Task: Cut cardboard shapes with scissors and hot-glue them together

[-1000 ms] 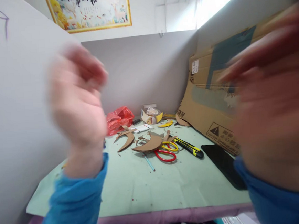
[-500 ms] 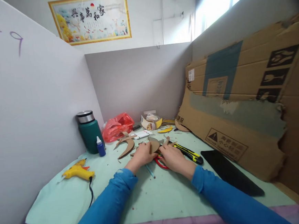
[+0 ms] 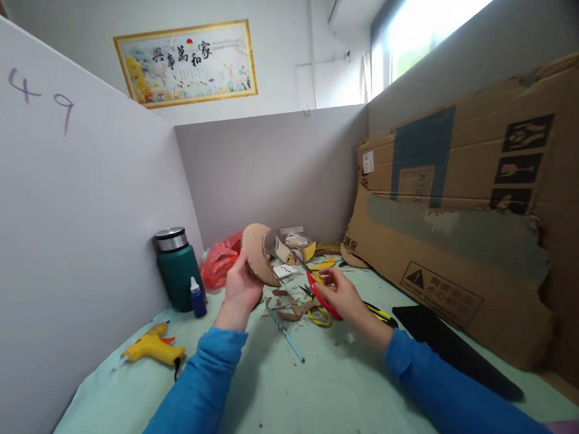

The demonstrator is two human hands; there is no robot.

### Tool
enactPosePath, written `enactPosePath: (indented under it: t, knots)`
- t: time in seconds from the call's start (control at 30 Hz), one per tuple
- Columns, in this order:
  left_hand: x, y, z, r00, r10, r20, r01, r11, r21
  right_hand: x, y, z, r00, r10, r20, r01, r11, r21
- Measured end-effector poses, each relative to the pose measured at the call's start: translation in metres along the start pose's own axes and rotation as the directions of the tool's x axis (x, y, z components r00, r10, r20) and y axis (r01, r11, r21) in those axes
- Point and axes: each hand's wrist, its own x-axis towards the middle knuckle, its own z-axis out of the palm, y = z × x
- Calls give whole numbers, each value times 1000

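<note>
My left hand is closed on a curved cardboard piece, held up above the table with a rounded outer edge. In my right hand are red-handled scissors, their blades tipped up and away toward the left, apart from the cardboard. Below lie torn cardboard scraps and a second pair of scissors with yellow handles. A light blue pencil lies among the scraps' near side. The yellow and black utility knife is partly hidden behind my right wrist.
At left stand a green flask and a small blue bottle, with a yellow glue gun nearer. A red plastic bag sits behind. Large cardboard leans along the right, beside a flat black piece.
Both hands have risen off the table and moved apart. The left now holds up the cardboard piece; the right has lifted the red scissors. The view has tilted upward.
</note>
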Motion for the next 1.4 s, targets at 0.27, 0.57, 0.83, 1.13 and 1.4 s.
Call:
enactPosePath:
  t: [0.27,0.57,0.83,1.13,1.4]
  knots:
    - [-3,-5,3,1000,3,-14,-5,989,-148,-15,-3,5,955,-188,228,165,979,118]
    - [-1,-6,-6,982,170,-79,-175,982,-66,-25,1,2,869,-374,325,462,848,-260]
    - [4,-7,9,948,311,-67,-314,948,-43,-24,0,4,890,-327,318,378,919,-113]
    - [-3,-11,-2,957,287,-32,-289,953,-90,-25,7,4,875,-389,289,466,838,-284]
    - [1,-9,-11,966,256,-42,-259,956,-140,-24,9,3,878,-371,303,465,813,-350]
